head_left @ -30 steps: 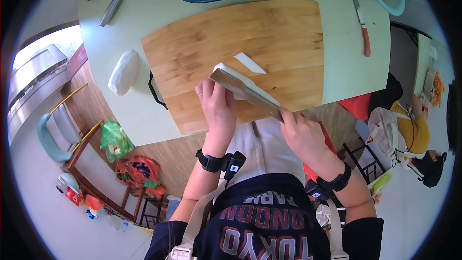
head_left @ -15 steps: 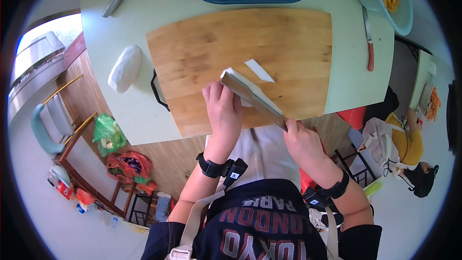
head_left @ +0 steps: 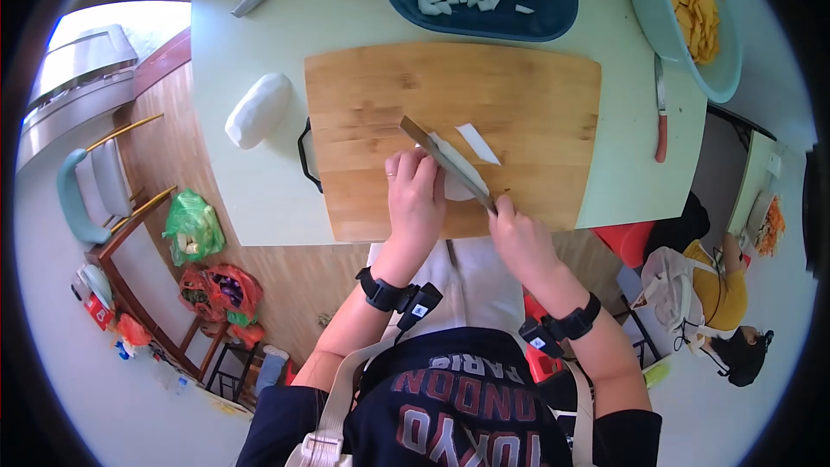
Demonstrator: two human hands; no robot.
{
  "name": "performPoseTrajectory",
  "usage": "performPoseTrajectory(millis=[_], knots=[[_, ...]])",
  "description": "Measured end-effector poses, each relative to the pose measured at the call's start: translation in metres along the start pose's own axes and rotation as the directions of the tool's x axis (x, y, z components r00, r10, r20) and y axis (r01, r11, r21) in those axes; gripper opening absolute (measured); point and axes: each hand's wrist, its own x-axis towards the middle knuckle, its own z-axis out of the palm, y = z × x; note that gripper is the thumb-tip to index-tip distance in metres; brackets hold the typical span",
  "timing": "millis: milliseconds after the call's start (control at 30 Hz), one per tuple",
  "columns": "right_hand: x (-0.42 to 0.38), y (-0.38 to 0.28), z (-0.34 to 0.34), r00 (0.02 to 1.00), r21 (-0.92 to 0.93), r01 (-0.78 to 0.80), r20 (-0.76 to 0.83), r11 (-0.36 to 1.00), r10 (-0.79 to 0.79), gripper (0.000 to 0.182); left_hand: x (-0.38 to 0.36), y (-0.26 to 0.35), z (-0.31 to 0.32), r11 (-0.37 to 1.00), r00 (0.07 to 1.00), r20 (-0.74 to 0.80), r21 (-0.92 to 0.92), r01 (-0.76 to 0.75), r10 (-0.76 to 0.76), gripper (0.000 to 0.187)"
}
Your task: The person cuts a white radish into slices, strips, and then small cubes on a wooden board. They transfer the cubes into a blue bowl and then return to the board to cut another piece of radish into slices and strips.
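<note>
My right hand [head_left: 522, 238] is wrapped round the handle of a cleaver [head_left: 443, 154], whose blade slants across a piece of peeled white radish [head_left: 462, 185] on the wooden cutting board [head_left: 372, 91]. Fingers bent and together, my left hand [head_left: 415, 199] holds that radish steady, its fingertips close beside the blade. White radish shows on both sides of the blade, and my left hand hides part of the piece. A loose white strip [head_left: 478, 143] lies just to the right of the cleaver.
Left of the board lies a whole peeled radish [head_left: 258, 111]. A blue tray [head_left: 480, 28] of white chunks stands behind, near a pale bowl [head_left: 644, 0] of yellow slices. A red-handled knife [head_left: 662, 121] lies right; another person [head_left: 722, 294] is farther right.
The cleaver has turned more upright and its blade sits closer over the radish. Both hands keep their hold, and the whole view has shifted slightly.
</note>
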Motion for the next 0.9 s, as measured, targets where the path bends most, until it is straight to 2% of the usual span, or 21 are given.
performPoseTrajectory(millis=[100, 167, 300, 400, 467, 600, 700, 733, 767, 800, 867, 900], knots=[[0.004, 0.009, -0.007, 0.999, 0.051, -0.036, 0.041, 0.998, 0.034, 0.017, 0.000, 0.004, -0.002, 1.000, 0.999, -0.044, -0.010, -0.014, 0.014, 0.014], [0.008, 0.022, -0.011, 1.000, 0.343, -0.015, 0.005, 0.939, 0.015, 0.016, 0.000, 0.004, -0.002, 1.000, 0.998, -0.062, -0.013, -0.013, 0.013, 0.013], [-0.004, 0.024, -0.026, 0.994, 0.458, -0.108, 0.027, 0.882, 0.108, 0.015, 0.000, 0.002, -0.001, 0.999, 0.998, -0.065, -0.038, -0.015, 0.013, 0.009], [-0.014, 0.023, -0.033, 0.994, 0.416, -0.108, 0.020, 0.903, 0.109, 0.024, -0.006, -0.002, -0.004, 0.997, 0.998, -0.060, -0.068, -0.020, 0.016, 0.010], [-0.018, 0.023, -0.034, 0.997, 0.272, 0.016, -0.079, 0.962, 0.006, 0.036, -0.007, -0.004, -0.005, 0.995, 0.998, -0.061, -0.096, -0.031, 0.025, 0.011], [-0.026, 0.019, -0.033, 0.993, 0.260, -0.017, -0.109, 0.966, 0.047, 0.043, -0.010, -0.003, -0.007, 0.995, 0.997, -0.054, -0.087, -0.053, 0.048, 0.012], [-0.032, 0.020, -0.027, 0.991, 0.187, -0.074, -0.096, 0.980, 0.093, 0.046, -0.010, -0.005, -0.010, 0.994, 0.997, -0.026, -0.076, -0.073, 0.071, 0.010], [-0.033, 0.021, -0.027, 0.988, 0.090, -0.024, -0.151, 0.996, 0.037, 0.048, -0.009, -0.008, -0.012, 0.992, 0.996, -0.014, -0.090, -0.087, 0.086, 0.011], [-0.033, 0.023, -0.026, 0.979, -0.011, 0.024, -0.203, 1.000, -0.025, 0.051, -0.009, -0.012, -0.015, 0.991, 0.998, -0.056, -0.127, -0.030, 0.023, 0.012], [-0.034, 0.023, -0.029, 0.978, -0.011, 0.017, -0.207, 1.000, -0.018, 0.051, -0.010, -0.017, -0.021, 0.986, 0.995, -0.092, -0.166, 0.026, -0.042, 0.013], [-0.039, 0.023, -0.036, 0.977, -0.152, 0.025, -0.208, 0.988, -0.057, 0.053, 0.010, -0.025, -0.056, 0.956, 0.977, -0.091, -0.241, 0.165, -0.192, 0.016], [-0.043, 0.025, -0.036, 0.976, -0.150, 0.013, -0.212, 0.989, -0.045, 0.053, 0.025, -0.015, -0.073, 0.957, 0.980, -0.082, -0.244, 0.159, -0.184, 0.016]])
